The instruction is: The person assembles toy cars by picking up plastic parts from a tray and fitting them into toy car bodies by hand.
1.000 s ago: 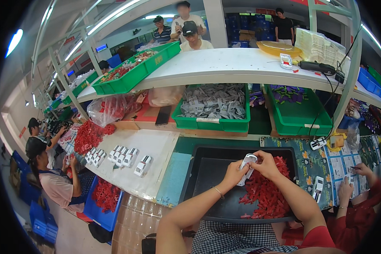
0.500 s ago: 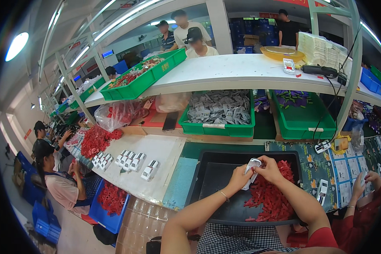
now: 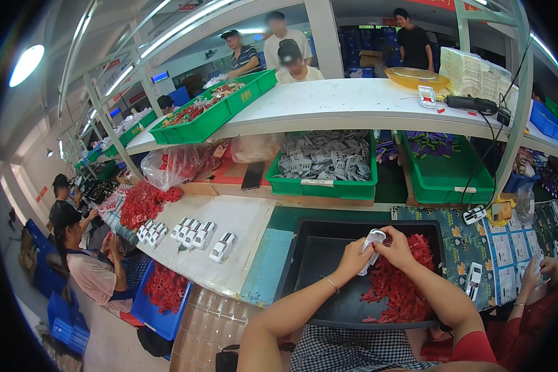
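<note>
My left hand (image 3: 354,258) grips a white toy car body (image 3: 374,238) above a black tray (image 3: 310,273). Thumb and fingers of my right hand (image 3: 395,249) close on the same shell from the other side, and a speck of red shows between the thumbs. Beneath my hands, red plastic parts (image 3: 394,294) lie heaped in the tray's right half. Several white toy cars (image 3: 193,233) stand in groups on the pale board to the left, with a single toy car (image 3: 222,247) nearer the tray.
A green bin of grey parts (image 3: 322,158) and a green bin with purple pieces (image 3: 443,173) sit under the white shelf (image 3: 328,102). Co-workers sit at left and right. A blue crate of red parts (image 3: 166,291) stands at left; another toy car (image 3: 473,280) lies right of the tray.
Both hands stay over the tray with the car body, which has tilted slightly. The view has shifted a little. Across the shelf, a person in a striped shirt now reaches toward the green bin.
</note>
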A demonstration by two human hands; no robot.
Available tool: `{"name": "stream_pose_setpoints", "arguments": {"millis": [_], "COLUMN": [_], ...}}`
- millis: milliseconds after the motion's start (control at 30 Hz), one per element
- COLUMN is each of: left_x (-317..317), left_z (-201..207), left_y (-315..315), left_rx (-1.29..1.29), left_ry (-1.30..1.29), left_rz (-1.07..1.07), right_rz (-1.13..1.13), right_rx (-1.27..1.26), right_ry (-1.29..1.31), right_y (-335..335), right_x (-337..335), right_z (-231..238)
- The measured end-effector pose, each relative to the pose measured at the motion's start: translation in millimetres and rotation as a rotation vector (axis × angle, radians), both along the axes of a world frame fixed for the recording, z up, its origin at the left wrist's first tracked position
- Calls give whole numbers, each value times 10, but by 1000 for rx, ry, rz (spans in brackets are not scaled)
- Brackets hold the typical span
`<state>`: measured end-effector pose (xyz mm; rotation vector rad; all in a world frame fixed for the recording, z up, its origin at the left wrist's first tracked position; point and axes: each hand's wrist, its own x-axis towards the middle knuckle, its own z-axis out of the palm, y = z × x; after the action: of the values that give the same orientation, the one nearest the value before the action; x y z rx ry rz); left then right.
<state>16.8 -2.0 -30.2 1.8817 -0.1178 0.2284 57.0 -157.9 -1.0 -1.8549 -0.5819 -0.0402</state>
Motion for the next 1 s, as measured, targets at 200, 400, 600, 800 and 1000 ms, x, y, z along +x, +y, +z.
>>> {"name": "stream_pose_setpoints", "arguments": {"millis": [200, 400, 600, 800, 1000], "left_x": [-44, -71, -67, -86, -89], "left_z": [71, 142, 154, 194, 198], "left_y": [-17, -28, -33, -35, -7], "left_rx": [38, 99, 24, 2, 37], "left_ry": [-7, -97, -80, -58, -40], "left_rz": [9, 26, 39, 21, 10], "right_rz": [58, 18, -10, 2, 34], "right_rx": [52, 64, 119, 122, 142], "right_ry": [62, 26, 38, 31, 63], "right_y": [-16, 4, 51, 29, 27], "right_x": [39, -7, -80, -47, -14], "right_z": [-134, -114, 76, 17, -61]}}
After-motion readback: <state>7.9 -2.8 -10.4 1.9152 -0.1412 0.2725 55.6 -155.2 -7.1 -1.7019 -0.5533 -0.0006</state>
